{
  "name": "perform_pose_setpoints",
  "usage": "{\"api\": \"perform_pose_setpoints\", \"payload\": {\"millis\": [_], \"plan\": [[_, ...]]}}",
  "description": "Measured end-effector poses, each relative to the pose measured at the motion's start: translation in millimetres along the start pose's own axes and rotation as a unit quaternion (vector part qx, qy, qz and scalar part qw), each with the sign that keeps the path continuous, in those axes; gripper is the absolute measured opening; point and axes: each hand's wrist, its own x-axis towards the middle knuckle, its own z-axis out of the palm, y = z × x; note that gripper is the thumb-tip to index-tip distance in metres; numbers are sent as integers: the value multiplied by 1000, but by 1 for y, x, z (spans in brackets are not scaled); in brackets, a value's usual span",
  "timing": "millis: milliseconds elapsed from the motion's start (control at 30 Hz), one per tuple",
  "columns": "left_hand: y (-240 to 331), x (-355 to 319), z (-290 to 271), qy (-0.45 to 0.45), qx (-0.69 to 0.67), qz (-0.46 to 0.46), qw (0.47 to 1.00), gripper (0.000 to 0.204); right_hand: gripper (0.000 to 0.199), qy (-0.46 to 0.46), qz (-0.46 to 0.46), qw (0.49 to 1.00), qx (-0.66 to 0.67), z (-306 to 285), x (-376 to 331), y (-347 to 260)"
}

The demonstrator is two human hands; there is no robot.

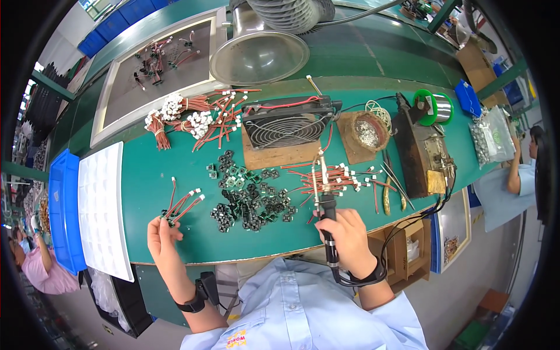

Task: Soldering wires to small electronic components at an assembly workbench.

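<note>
Left hand point(163, 232), lower left of the frame, is pinched shut on a small wired part point(175, 211), red leads fanning up and right; right hand point(344, 233), lower centre-right, is wrapped around the soldering iron point(322, 192), tip pointing up toward the loose red wires point(338, 178). To my eye the trick here is steadying both wrists on the green bench point(146, 181) edge; bring the joint to the tip, not the reverse; keep the cord clear of the pile of black parts point(251, 198) mid-frame.
</note>
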Motion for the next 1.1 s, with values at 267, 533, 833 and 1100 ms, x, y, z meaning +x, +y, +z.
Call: {"api": "perform_pose_setpoints", "payload": {"millis": [267,533,833,1100], "plan": [[-9,9,8,128,401,215,881,26,20,2,-117,987,-113,3,13,2],[4,5,10,70,382,91,917,28,24,-35,-184,972,-144,-9,7,6],[28,-37,60,-114,377,196,898,37,29,-1,-187,973,-138,-2,-4,9],[20,-66,96,-205,354,213,887,40,27,10,-144,980,-138,-1,-11,11]]}}
